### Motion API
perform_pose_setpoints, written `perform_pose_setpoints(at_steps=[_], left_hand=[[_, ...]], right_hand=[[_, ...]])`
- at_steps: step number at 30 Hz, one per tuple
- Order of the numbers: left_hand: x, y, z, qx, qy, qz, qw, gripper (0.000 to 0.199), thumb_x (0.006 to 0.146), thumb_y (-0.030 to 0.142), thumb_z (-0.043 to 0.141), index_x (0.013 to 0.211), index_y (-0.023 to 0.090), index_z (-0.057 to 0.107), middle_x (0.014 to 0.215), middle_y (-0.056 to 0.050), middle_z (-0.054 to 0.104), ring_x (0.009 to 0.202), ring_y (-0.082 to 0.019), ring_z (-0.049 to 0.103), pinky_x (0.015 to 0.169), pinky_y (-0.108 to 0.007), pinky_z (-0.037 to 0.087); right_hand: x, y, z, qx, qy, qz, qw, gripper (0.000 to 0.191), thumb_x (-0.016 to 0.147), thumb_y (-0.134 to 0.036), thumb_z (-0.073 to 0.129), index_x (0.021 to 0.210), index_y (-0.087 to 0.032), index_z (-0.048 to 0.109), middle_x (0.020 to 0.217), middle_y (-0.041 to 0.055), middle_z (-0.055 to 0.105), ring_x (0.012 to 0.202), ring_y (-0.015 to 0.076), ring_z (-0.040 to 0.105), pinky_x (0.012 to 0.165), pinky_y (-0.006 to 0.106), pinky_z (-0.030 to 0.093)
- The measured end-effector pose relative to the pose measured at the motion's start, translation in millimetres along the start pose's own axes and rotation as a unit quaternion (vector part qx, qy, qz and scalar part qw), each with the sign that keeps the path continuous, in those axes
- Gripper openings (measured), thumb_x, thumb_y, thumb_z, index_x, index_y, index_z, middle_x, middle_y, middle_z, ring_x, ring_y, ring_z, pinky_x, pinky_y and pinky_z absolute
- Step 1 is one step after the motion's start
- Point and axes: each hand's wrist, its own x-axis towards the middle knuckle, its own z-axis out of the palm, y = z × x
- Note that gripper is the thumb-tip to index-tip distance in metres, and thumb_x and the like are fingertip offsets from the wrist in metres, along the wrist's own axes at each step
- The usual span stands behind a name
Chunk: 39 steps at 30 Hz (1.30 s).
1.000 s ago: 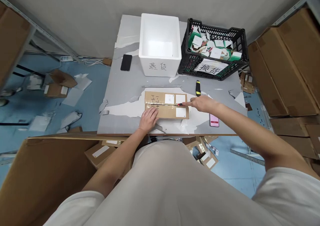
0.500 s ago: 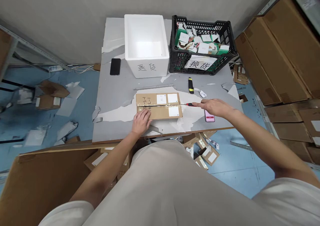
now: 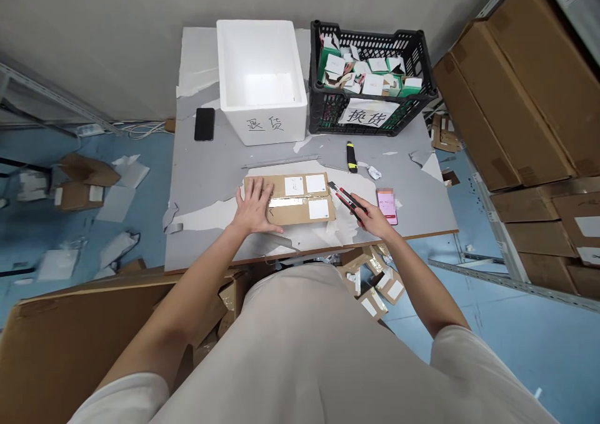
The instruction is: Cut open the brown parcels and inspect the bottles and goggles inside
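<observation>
A flat brown cardboard box (image 3: 300, 208) with white labels and clear tape along its middle lies on the table before me. Over its left end my left hand (image 3: 253, 208) rests with fingers spread, thumb near the front edge. My right hand (image 3: 372, 216) is closed around a red and black utility knife (image 3: 347, 200), whose tip points up and left, by the box's right end. Just right of that hand lies a phone with a pink screen (image 3: 387, 206). A black and yellow cutter (image 3: 351, 157) lies behind the box.
Behind stand a white foam bin (image 3: 276, 127) and a black crate (image 3: 375, 86) of small green and white boxes. A black phone (image 3: 204, 124) lies at the left on the grey table (image 3: 201, 180). Large cartons (image 3: 510, 99) are stacked at the right; opened packaging litters the floor.
My right hand has drawn the knife back from the box's taped seam and turned it upright-left. My left hand has moved up onto the box's left end, fingers now spread.
</observation>
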Motion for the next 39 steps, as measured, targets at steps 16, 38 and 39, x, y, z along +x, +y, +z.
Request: perform_pose_setpoints(at_steps=[16,38,39], left_hand=[[1,-3,6.1,-0.027,0.003,0.003,1.000,0.132,0.044,0.077,0.072,0.149,0.012,0.024,0.156,-0.026,0.014,0.142,-0.050,0.008,0.106,-0.066,0.024],[1,-10,19.6,-0.086,0.059,0.022,0.994,0.133,0.041,0.074,0.075,0.147,0.010,0.025,0.155,-0.025,0.018,0.142,-0.049,0.008,0.112,-0.060,0.020],[1,-10,20.2,-0.085,0.059,0.023,0.994,0.134,0.041,0.074,0.074,0.147,0.009,0.025,0.155,-0.025,0.018,0.142,-0.049,0.008,0.112,-0.060,0.020]], right_hand=[[5,-4,-10,-0.026,-0.021,0.005,0.999,0.057,0.091,-0.039,0.045,0.146,-0.025,0.038,0.086,0.0026,0.065,0.045,0.0048,0.045,0.043,0.018,0.039],[-45,41,-2,0.095,-0.047,0.083,0.991,0.068,0.081,-0.053,0.054,0.141,-0.023,0.045,0.065,0.0005,0.058,0.039,0.0098,0.040,0.036,0.025,0.033],[-51,43,3,0.102,-0.035,0.085,0.991,0.068,0.082,-0.054,0.053,0.142,-0.023,0.044,0.066,0.0009,0.058,0.039,0.0101,0.040,0.036,0.026,0.034]])
